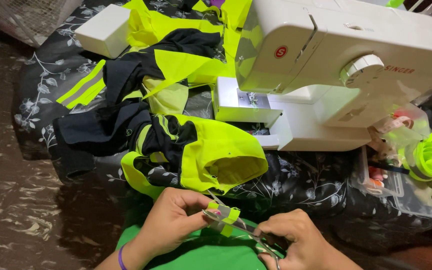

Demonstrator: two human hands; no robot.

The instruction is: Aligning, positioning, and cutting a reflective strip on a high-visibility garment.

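1. White plastic sewing machine point(336, 70), standing on a dark cloth with a pale leaf and flower print point(301, 185); a round dial on its front, its needle plate to the left.

2. Heap of fluorescent yellow and black fabric garment pieces point(161, 115) with a grey reflective band, spread over the printed cloth to the left of and in front of the machine; the nearest fold forms an open yellow pocket.

3. White rectangular plastic box point(103, 30), at the upper left, touching the heap.

4. Clear plastic tray of small sewing notions point(383, 180), right of the machine's base, partly under clear wrapping.

5. Roll of fluorescent yellow strip point(426, 160), at the right edge, just beside the tray.

6. Left hand point(168, 225), a purple band at the wrist, fingers pressed together, pinching a small folded piece of fluorescent yellow strip point(223, 217) low in the frame, above a green cloth on the lap.

7. Right hand point(296, 240), fingers closed through the handles of slim metal scissors point(236, 227); the blades are parted around the small yellow piece, touching it.
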